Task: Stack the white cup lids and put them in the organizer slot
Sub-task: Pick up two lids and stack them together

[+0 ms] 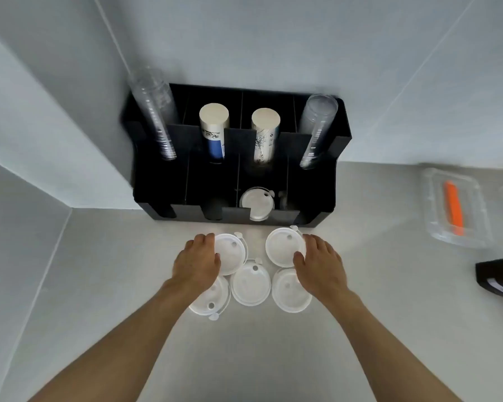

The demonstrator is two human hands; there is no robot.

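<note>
Several white cup lids lie flat on the pale counter in front of a black organizer [317, 210]. My left hand [196, 262] rests on the left edge of the far-left lid [232, 252], fingers curled around its rim. My right hand [320, 264] grips the right edge of the far-right lid [283, 246]. Nearer to me lie a middle lid [251, 284], a near-left lid [208, 301] partly under my left wrist, and a near-right lid [288, 293] partly under my right hand. One more white lid [256, 203] sits inside a front slot of the organizer.
The organizer's back slots hold two stacks of clear cups [157, 117] [315, 132] and two stacks of paper cups [214, 129] [263, 134]. A clear plastic box with an orange item [455, 207] lies at the right. A black object [500, 278] sits at the right edge. Walls close the left and back.
</note>
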